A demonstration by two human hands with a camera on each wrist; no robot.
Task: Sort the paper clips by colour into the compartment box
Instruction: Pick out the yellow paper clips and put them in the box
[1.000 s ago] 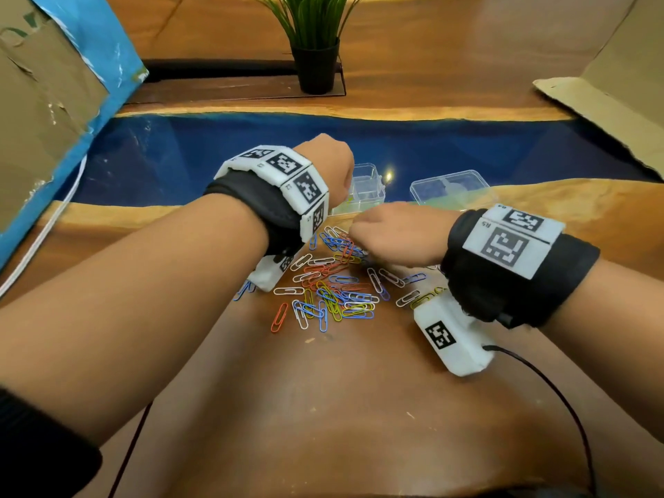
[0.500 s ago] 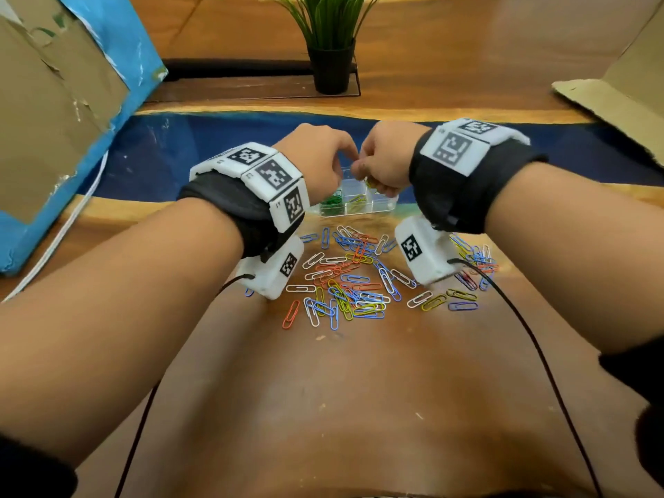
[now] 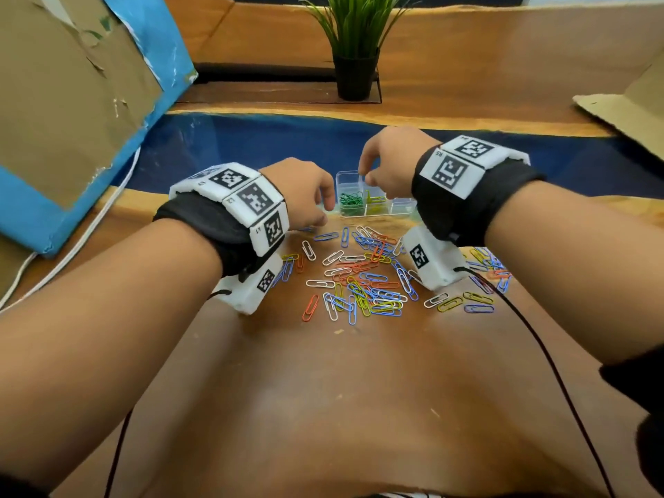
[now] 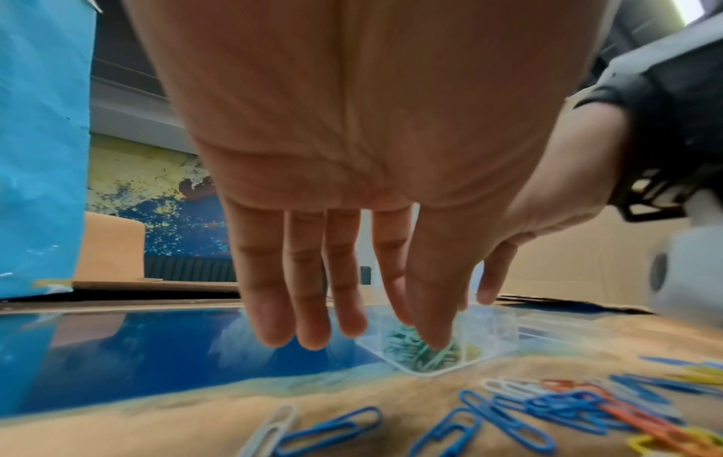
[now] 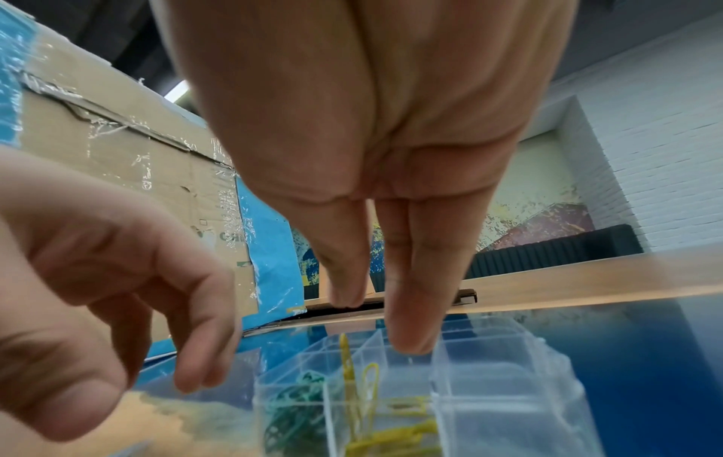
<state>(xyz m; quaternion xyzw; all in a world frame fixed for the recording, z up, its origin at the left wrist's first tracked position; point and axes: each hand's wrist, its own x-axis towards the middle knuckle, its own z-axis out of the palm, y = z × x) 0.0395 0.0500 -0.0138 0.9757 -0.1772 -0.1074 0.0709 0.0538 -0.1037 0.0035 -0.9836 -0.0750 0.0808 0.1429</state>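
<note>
A clear compartment box (image 3: 404, 209) stands at the far edge of the wooden table. One cell holds green clips (image 3: 350, 202), the cell beside it yellow clips (image 3: 376, 202). My right hand (image 3: 366, 176) hovers over the box (image 5: 508, 386) with straight fingers and holds nothing; yellow clips (image 5: 370, 382) lie just under its fingertips (image 5: 411, 340). My left hand (image 3: 321, 214) hangs left of the box, fingers relaxed and empty (image 4: 352, 324). A loose pile of blue, white, red and yellow clips (image 3: 359, 278) lies in front of the box.
A potted plant (image 3: 355, 48) stands at the back. Cardboard with blue tape (image 3: 72, 102) leans at the left, and another cardboard sheet (image 3: 628, 102) is at the right. A blue resin strip (image 3: 233, 145) crosses the table behind the box. Cables trail from both wrists.
My right hand rose from the pile to above the box and its fingers opened over the yellow cell. My left hand drew back down and left from the box.
</note>
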